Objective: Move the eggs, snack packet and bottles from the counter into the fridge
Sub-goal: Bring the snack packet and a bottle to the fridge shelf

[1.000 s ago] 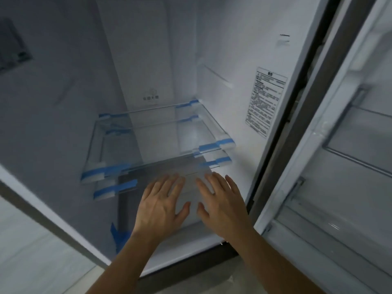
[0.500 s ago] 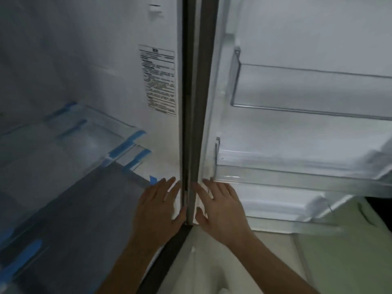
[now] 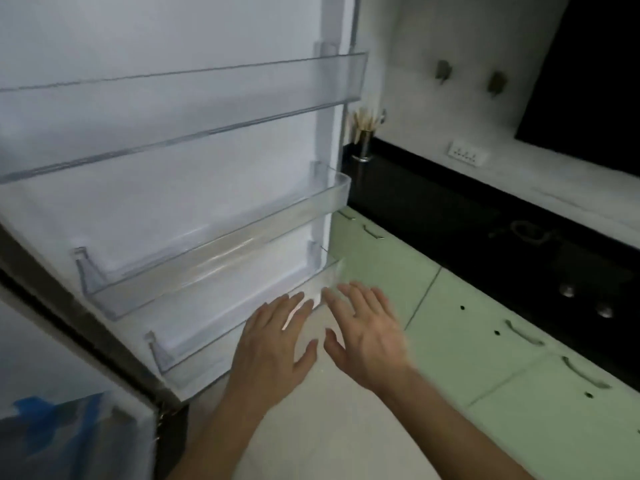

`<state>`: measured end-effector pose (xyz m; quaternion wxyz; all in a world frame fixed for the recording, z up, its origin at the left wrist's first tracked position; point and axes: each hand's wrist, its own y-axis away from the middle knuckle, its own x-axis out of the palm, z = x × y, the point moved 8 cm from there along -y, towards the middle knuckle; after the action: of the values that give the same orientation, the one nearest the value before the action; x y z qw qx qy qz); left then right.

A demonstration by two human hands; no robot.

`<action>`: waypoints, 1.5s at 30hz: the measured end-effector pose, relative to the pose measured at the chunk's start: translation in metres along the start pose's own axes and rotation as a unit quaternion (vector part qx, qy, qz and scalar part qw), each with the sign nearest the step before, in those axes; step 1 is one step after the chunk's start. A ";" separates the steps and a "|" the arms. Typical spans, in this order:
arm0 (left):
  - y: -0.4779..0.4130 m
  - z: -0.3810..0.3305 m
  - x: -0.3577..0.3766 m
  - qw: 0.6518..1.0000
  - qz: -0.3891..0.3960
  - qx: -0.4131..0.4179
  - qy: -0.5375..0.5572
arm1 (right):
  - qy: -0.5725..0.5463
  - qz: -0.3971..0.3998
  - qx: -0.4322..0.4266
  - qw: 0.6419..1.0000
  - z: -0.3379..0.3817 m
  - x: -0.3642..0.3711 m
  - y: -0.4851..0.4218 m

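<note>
The fridge door [image 3: 166, 29] stands open on the left, its inner side facing me with three clear plastic door bins [image 3: 214, 247], all holding nothing. My left hand [image 3: 273, 344] and my right hand [image 3: 367, 337] hover palm down, fingers spread, side by side in front of the lowest bin, each holding nothing. The black counter [image 3: 433, 209] runs along the right. No eggs, snack packet or bottles show in this view.
A metal cup of chopsticks [image 3: 363, 133] stands on the counter beside the door's edge. Green cabinet fronts [image 3: 485, 341] with handles sit below the counter. A stove with knobs [image 3: 585, 299] lies farther right. A wall socket [image 3: 465, 155] is on the white backsplash.
My view has swung right, from the fridge's glass shelves past the door frame to the door bins and counter. Both hands stay open and spread in front of me.
</note>
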<state>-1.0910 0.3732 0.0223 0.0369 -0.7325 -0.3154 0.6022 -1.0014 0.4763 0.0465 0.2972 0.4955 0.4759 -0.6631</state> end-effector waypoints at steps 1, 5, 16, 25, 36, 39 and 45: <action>-0.008 -0.022 0.010 1.000 0.008 0.025 0.012 | 0.010 0.002 0.030 0.999 -0.019 -0.006 0.017; -0.024 -0.123 0.048 0.988 0.054 0.131 0.054 | 0.048 0.000 0.154 0.987 -0.093 -0.038 0.096; 0.054 -0.403 0.107 0.912 0.168 0.346 0.147 | 0.132 -0.033 0.464 0.875 -0.193 -0.142 0.400; 0.143 -0.543 0.117 0.827 0.214 0.500 0.143 | 0.174 -0.045 0.613 0.770 -0.188 -0.189 0.575; 0.143 -0.641 0.151 0.785 0.215 0.558 0.162 | 0.187 -0.041 0.683 0.705 -0.231 -0.213 0.644; 0.126 -0.670 0.175 0.780 0.218 0.564 0.159 | 0.186 -0.029 0.693 0.696 -0.269 -0.211 0.653; 0.069 -0.735 0.227 0.769 0.231 0.575 0.155 | 0.179 -0.030 0.702 0.689 -0.367 -0.211 0.645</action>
<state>-0.3801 0.6724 -0.0022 0.3591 -0.7087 0.2786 0.5396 -0.2351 0.5610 0.0074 -0.2484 0.6540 -0.0694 -0.7111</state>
